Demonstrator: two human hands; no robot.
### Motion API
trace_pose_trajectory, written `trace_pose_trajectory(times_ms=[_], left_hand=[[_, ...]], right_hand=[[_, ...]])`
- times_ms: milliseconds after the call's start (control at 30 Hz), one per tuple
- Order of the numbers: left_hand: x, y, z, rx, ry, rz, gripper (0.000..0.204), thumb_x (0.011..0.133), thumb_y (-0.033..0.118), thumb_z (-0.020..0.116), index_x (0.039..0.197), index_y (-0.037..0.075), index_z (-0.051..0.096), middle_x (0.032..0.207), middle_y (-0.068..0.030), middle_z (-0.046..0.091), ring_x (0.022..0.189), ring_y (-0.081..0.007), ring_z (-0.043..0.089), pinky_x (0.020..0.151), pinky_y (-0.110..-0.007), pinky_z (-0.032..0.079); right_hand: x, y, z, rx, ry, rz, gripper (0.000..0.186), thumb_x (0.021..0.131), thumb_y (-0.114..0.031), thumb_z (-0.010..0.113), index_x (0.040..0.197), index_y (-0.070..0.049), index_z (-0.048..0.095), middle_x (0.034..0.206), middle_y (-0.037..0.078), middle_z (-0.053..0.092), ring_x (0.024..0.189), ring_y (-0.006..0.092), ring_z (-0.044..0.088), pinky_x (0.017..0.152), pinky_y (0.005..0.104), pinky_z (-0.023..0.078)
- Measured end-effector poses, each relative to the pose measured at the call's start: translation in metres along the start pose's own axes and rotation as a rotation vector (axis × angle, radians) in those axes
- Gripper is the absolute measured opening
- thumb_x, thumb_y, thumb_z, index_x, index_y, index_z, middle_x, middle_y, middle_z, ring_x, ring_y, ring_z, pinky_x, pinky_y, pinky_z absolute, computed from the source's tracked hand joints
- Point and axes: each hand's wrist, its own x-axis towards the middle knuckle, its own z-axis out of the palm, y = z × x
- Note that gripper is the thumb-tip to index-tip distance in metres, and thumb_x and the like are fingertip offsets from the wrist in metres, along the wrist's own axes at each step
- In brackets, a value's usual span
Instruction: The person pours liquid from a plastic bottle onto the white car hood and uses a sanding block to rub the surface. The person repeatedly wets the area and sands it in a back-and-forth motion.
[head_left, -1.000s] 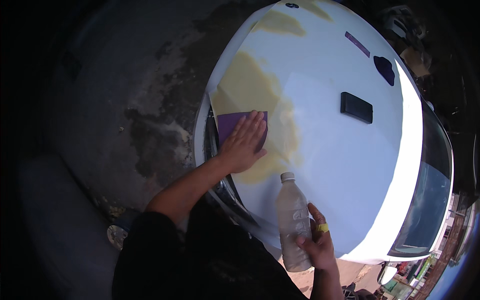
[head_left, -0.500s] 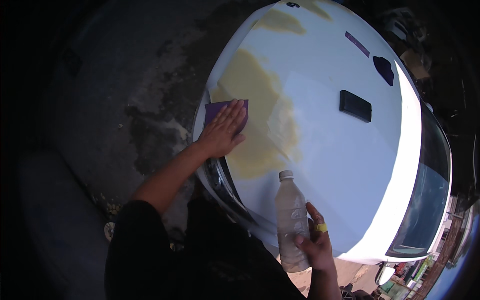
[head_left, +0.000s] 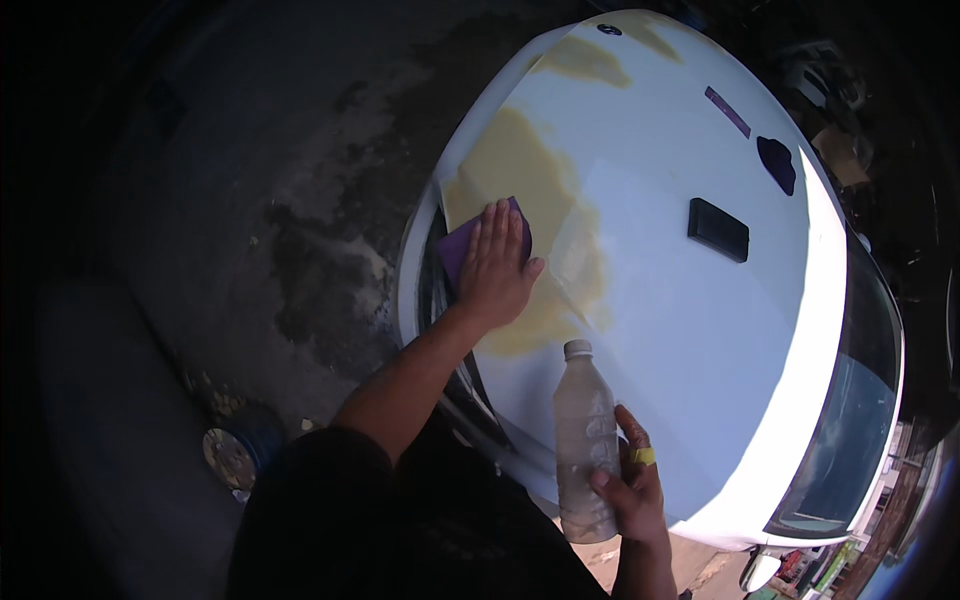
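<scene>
My left hand (head_left: pixel 500 262) presses with outstretched fingers on a purple sheet of sandpaper (head_left: pixel 460 247), holding it against the white car hood (head_left: pixel 660 330). Beneath and around it spreads a large yellowish filler patch (head_left: pixel 520 150) with soft edges. The sheet lies near the hood's front edge, just above the headlight; part of it is hidden under the palm. At the lower middle, my right hand (head_left: pixel 637 490) is wrapped round a clear plastic bottle (head_left: pixel 585 440) with a white cap. The bottle stands upright in the picture, and looks cloudy and wet.
On the hood lie a black rectangular block (head_left: pixel 718 230), a dark purple scrap (head_left: pixel 776 165) and a narrow purple strip (head_left: pixel 728 112). Smaller yellowish patches (head_left: pixel 585 62) show farther along. The windshield (head_left: pixel 840 430) is at right; a spool-like round object (head_left: pixel 230 458) sits on the dark floor.
My left hand and the sandpaper have slid slightly to the right over the patch, and the sheet has turned. The view has shifted a little. My right hand keeps hold of the bottle.
</scene>
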Motion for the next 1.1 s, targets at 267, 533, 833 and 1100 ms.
trace_pose_trajectory(times_ms=[267,533,833,1100], left_hand=[[-0.074,0.039,0.013,0.053,-0.208,0.187,0.085,0.097,0.044,0.052,0.155,-0.005,0.014,0.165,-0.0223,0.005,0.154,-0.0349,0.001,0.124,-0.047,0.003],[-0.098,0.028,-0.008,0.084,-0.402,0.268,0.083,0.096,0.044,0.055,0.155,-0.003,0.02,0.165,-0.0203,0.009,0.154,-0.0319,0.002,0.124,-0.044,0.004],[-0.095,0.019,-0.004,0.145,-0.497,0.371,0.08,0.096,0.047,0.054,0.155,0.002,0.023,0.166,-0.0151,0.01,0.154,-0.0275,0.002,0.125,-0.043,0.003],[-0.089,0.024,0.01,0.12,-0.581,0.441,0.08,0.097,0.047,0.052,0.156,0.001,0.022,0.166,-0.0164,0.011,0.154,-0.0285,0.003,0.124,-0.044,0.003]], right_hand=[[0.004,0.01,-0.018,-0.059,-0.051,-0.007,0.092,0.08,0.0,0.072,0.154,0.004,0.017,0.134,0.02,0.053,0.122,0.0263,0.052,0.106,0.0404,0.041],[0.005,0.023,-0.034,-0.095,-0.051,0.006,0.091,0.081,0.0,0.072,0.154,0.003,0.018,0.129,0.018,0.055,0.118,0.0245,0.055,0.104,0.0396,0.043],[0.007,0.042,-0.048,-0.102,-0.026,0.016,0.087,0.083,0.004,0.068,0.154,0.002,0.018,0.124,0.016,0.057,0.115,0.0222,0.056,0.1,0.0366,0.045],[0.008,0.053,-0.054,-0.099,0.012,-0.004,0.088,0.083,0.004,0.069,0.154,0.003,0.016,0.125,0.017,0.058,0.114,0.0217,0.057,0.099,0.0363,0.046]])
